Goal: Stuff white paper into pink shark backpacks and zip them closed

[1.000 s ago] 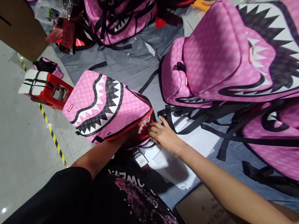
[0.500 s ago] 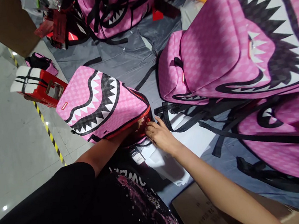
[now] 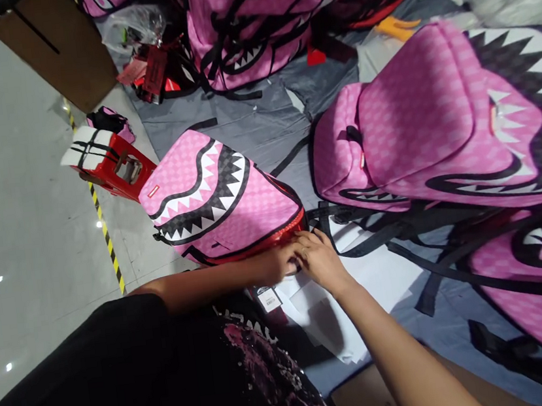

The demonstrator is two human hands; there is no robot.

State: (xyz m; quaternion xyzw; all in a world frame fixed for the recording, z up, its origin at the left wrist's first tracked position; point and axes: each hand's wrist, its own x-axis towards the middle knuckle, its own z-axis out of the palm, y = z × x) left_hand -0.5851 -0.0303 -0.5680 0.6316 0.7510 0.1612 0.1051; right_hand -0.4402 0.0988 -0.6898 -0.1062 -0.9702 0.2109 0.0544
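A pink checkered backpack (image 3: pixel 270 200) with a printed shark mouth lies on its side in front of me, its red-lined opening towards my body. At the lower right corner of that opening my two hands meet. My left hand (image 3: pixel 281 264) is closed with fingertips pinched close to the bag's edge; what lies between them is too small to make out. My right hand (image 3: pixel 320 259) has its fingers curled over the bag's rim, touching the left fingertips. A white hang tag (image 3: pixel 269 300) dangles just below the hands.
White paper sheets (image 3: pixel 367 283) lie under my right wrist. Larger pink bags (image 3: pixel 413 113) with black straps crowd the right side, and more bags (image 3: pixel 249 28) are piled at the back. A red stool (image 3: pixel 118 166) and a cardboard box (image 3: pixel 58 44) stand on the floor at left.
My left hand has come out of the backpack's opening and now meets my right hand at the rim. The opening looks narrower. The whole view has shifted, moving things rightward and down.
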